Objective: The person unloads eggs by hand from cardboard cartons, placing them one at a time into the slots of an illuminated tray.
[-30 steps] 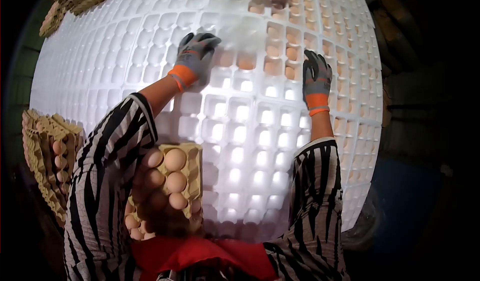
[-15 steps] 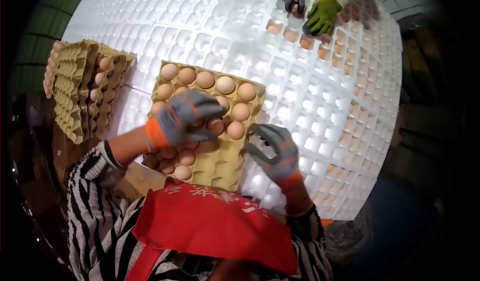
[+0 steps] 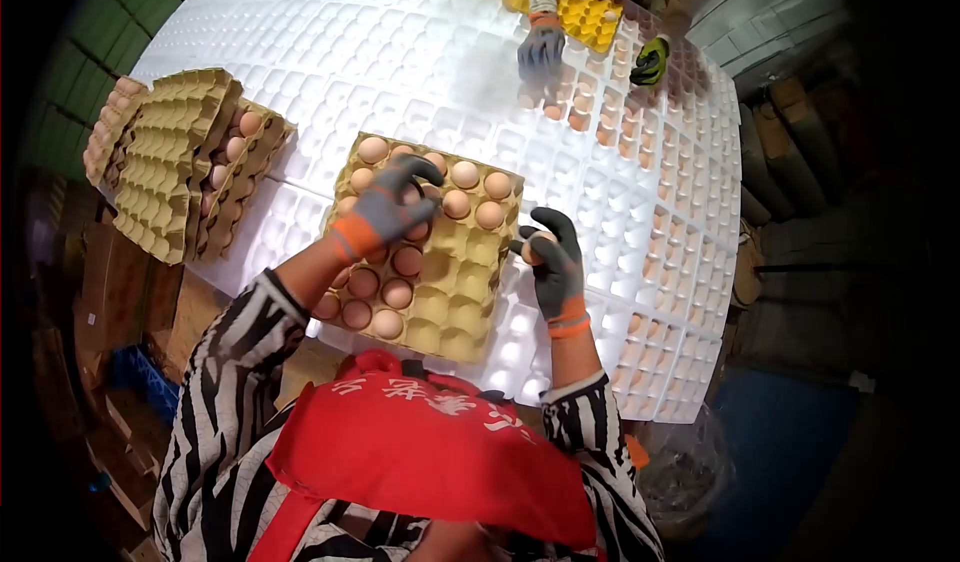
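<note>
A pulp egg tray point(image 3: 455, 307) lies in front of me, partly filled with brown eggs, its cups at the lower right bare. My left hand point(image 3: 393, 207), in a grey and orange glove, reaches over the tray's upper middle. Its fingers are curled around an egg point(image 3: 411, 195), partly hidden by the glove. Just off the tray's right edge, my right hand point(image 3: 556, 272) grips an egg point(image 3: 540, 249) between thumb and fingers. White moulded trays point(image 3: 610, 222) spread under and beyond the egg tray.
Pulp trays with eggs point(image 3: 175, 162) stand tilted in a stack at the left. Across the table, a co-worker's gloved hands point(image 3: 541, 50) are near a yellow tray point(image 3: 588, 12). Many eggs point(image 3: 650, 347) sit in the white trays at the right.
My right hand, previously open and without an egg, now holds one. The tray's third row shows fewer eggs at the right. My left hand shifted up the tray. The co-worker's hands moved apart.
</note>
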{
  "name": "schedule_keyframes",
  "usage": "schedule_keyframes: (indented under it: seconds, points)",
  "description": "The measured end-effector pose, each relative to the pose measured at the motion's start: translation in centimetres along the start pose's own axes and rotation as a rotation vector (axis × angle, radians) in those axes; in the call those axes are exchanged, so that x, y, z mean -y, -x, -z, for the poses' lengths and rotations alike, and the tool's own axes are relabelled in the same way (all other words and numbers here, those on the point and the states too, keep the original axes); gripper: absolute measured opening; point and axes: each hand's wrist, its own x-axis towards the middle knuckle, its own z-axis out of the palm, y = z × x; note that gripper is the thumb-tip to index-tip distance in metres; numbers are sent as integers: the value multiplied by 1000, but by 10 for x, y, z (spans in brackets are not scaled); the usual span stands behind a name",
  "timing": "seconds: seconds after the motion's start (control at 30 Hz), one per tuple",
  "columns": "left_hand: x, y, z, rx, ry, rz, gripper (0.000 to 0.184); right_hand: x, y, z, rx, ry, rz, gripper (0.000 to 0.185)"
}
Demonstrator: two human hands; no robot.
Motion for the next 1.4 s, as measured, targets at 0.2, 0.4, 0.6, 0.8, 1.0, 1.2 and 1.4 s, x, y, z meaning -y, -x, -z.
schedule_keyframes:
  seconds: [0.2, 0.4, 0.6, 0.8, 1.0, 1.2, 1.4]
  points:
    - [14, -33, -40, 239, -823, -202, 39, -5, -34, -36, 59, 1510, 347, 46]
    - [-9, -40, -9, -37, -415, -23, 49, 26, -44, -1, -69, -5, -9, 57]
    - [-10, -76, -28, 238, -896, -12, 32, 32, -74, -32, 106, 1769, 243, 59]
    - [-28, -96, -14, 302, -896, -66, 36, 32, -101, 19, 28, 1001, 206, 53]
    - [-15, -215, -91, 71, -483, -194, 42, 55, -167, 138, -486, 1221, 219, 37]
    - [32, -285, -194, 277, -865, -104, 35, 20, -213, 215, -446, 1192, 446, 37]
    - [61, -279, -160, 203, -725, -227, 46, 49, -208, 229, -535, 203, 179, 30]
